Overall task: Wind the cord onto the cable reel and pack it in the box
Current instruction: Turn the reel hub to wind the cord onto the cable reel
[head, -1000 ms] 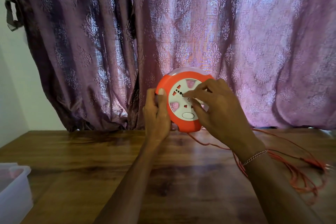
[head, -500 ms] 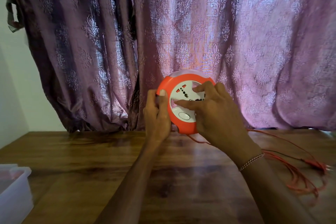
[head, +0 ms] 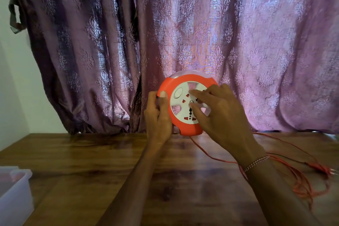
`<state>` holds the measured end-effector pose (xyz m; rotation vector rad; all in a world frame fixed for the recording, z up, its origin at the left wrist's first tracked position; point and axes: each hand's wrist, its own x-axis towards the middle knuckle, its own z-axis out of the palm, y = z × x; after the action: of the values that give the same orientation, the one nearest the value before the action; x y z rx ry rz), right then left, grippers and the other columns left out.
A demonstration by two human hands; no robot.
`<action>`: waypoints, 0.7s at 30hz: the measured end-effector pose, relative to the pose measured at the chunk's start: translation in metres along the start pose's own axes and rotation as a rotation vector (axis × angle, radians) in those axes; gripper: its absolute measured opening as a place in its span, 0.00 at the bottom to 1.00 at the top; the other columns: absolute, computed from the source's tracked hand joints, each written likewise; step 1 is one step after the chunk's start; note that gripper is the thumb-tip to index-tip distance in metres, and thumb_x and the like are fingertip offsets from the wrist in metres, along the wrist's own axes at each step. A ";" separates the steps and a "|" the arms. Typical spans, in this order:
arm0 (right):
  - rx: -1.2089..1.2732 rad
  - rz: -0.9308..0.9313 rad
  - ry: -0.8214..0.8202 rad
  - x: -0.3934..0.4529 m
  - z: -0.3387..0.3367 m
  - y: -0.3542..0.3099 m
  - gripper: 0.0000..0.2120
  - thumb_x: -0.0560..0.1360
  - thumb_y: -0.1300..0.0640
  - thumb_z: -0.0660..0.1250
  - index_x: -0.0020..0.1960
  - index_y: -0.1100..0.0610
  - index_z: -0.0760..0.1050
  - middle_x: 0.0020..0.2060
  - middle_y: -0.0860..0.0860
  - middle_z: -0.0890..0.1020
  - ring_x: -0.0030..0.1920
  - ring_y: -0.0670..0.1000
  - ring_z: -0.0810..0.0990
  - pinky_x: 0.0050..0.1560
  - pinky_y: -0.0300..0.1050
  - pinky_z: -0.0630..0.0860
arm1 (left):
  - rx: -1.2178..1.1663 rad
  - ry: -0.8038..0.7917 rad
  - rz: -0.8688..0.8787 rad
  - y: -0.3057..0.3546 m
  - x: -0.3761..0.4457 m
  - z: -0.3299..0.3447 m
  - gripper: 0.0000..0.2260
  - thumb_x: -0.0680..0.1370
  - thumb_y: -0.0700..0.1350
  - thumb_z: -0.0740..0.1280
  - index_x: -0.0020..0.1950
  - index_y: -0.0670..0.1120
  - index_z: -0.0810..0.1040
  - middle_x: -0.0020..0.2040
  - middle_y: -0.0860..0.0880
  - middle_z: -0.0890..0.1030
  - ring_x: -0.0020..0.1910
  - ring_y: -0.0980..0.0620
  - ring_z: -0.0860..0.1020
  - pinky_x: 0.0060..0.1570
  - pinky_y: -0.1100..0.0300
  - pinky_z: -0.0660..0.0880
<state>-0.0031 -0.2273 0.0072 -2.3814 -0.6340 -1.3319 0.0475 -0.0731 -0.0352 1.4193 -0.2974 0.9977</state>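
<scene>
Winding step in hand. Cable reel (head: 185, 106) held upright at frame centre over the bench (head: 91, 161); left hand (head: 158, 115) clamps its orange rim, right hand (head: 218, 113) fingers spread flat on the white dial. Cord (head: 300, 183) mostly loose at right. Next: turn the dial on. Box (head: 14, 187) lower left.

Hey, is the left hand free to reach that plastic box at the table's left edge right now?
Probably not yet. The left hand grips the orange cable reel upright, while the plastic box sits apart at the near left. The tabletop between them looks bare.
</scene>
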 end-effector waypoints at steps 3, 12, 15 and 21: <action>0.031 -0.147 -0.103 0.001 -0.004 0.005 0.20 0.72 0.62 0.59 0.57 0.49 0.82 0.59 0.53 0.78 0.57 0.57 0.71 0.53 0.51 0.74 | -0.010 -0.010 0.003 0.000 0.000 0.000 0.18 0.81 0.59 0.57 0.48 0.44 0.73 0.39 0.60 0.82 0.36 0.64 0.77 0.36 0.62 0.76; -0.098 -0.069 -0.168 -0.001 -0.007 -0.009 0.24 0.71 0.45 0.51 0.59 0.36 0.79 0.63 0.53 0.75 0.58 0.59 0.71 0.52 0.55 0.74 | -0.018 0.006 0.028 0.003 -0.001 -0.001 0.21 0.81 0.60 0.58 0.49 0.41 0.73 0.40 0.48 0.81 0.38 0.56 0.77 0.39 0.48 0.78; -0.147 -0.039 -0.120 -0.004 -0.001 -0.006 0.25 0.70 0.52 0.60 0.65 0.34 0.74 0.56 0.54 0.75 0.55 0.58 0.72 0.51 0.54 0.74 | -0.012 0.006 0.025 0.004 -0.003 0.000 0.21 0.81 0.60 0.58 0.49 0.42 0.73 0.39 0.42 0.79 0.35 0.54 0.76 0.36 0.44 0.76; -0.139 0.150 -0.042 -0.004 0.005 -0.009 0.28 0.69 0.34 0.65 0.69 0.39 0.72 0.41 0.52 0.82 0.44 0.57 0.80 0.44 0.51 0.78 | 0.022 0.002 0.053 0.006 -0.005 0.000 0.23 0.80 0.61 0.57 0.48 0.40 0.73 0.38 0.44 0.79 0.33 0.59 0.73 0.36 0.54 0.72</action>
<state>-0.0061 -0.2178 0.0021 -2.5174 -0.3761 -1.3030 0.0405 -0.0761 -0.0351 1.4365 -0.3246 1.0481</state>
